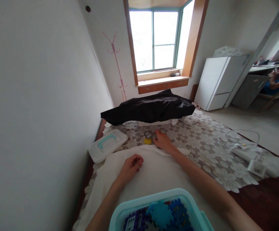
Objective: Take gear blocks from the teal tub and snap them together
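Observation:
My left hand (130,166) rests on a white cloth (154,173) with its fingers curled over a small dark piece that I cannot make out. My right hand (162,141) reaches further out, past the cloth's far edge, fingers closed around small pieces beside a yellow gear-shaped piece (147,141) on the patterned tablecloth (202,144). Close to me stands a light blue basket (130,208) holding blue and purple plastic building pieces (161,215).
A white lidded box (107,145) lies at the left by the wall. A black garment (149,109) covers something at the table's far end. White cables and adapters (252,157) lie at the right. A white fridge (220,81) and a seated person (277,81) are beyond.

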Available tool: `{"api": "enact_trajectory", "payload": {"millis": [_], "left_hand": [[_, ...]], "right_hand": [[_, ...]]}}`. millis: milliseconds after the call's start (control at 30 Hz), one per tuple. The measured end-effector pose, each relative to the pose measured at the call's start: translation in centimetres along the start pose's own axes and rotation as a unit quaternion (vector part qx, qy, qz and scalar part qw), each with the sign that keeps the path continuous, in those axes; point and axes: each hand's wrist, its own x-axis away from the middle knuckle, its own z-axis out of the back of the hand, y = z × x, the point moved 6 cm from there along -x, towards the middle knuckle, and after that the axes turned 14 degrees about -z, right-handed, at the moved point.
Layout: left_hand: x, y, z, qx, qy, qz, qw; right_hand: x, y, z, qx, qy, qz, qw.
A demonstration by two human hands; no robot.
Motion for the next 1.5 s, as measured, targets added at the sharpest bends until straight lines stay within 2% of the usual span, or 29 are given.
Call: {"api": "enact_trajectory", "payload": {"millis": [200,433,500,633,733,967,1233,1400,1500], "left_hand": [[0.0,0.0,0.0,0.009,0.005,0.001,1.0],[0.0,0.1,0.0,0.011,0.008,0.004,1.0],[0.1,0.1,-0.1,0.014,0.008,0.004,1.0],[0.1,0.1,-0.1,0.021,0.008,0.0,1.0],[0.1,0.0,-0.1,0.019,0.01,-0.004,1.0],[0.2,0.3,-0.2,0.028,0.005,-0.012,1.0],[0.3,-0.4,-0.2,0.03,0.009,-0.018,0.999],[0.3,-0.8,-0.1,0.033,0.007,-0.026,0.999],[0.3,-0.9,-0.2,0.03,0.002,-0.028,0.999]], "right_hand": [[0.4,-0.5,0.2,0.001,0.002,0.019,1.0],[-1.4,0.7,1.2,-0.061,0.006,-0.046,0.997],[-2.2,0.6,1.1,-0.078,-0.012,-0.048,0.996],[-3.3,-0.9,0.0,-0.049,-0.061,-0.002,0.997],[-3.9,-1.9,-0.5,-0.01,-0.064,0.016,0.998],[-5.5,-3.3,-0.8,0.016,-0.056,0.006,0.998],[-5.9,-5.4,-1.8,-0.023,-0.067,-0.006,0.998],[-5.5,-5.0,-0.7,-0.042,-0.086,-0.002,0.995],[-4.7,-4.6,1.5,-0.077,-0.09,0.005,0.993]]}}
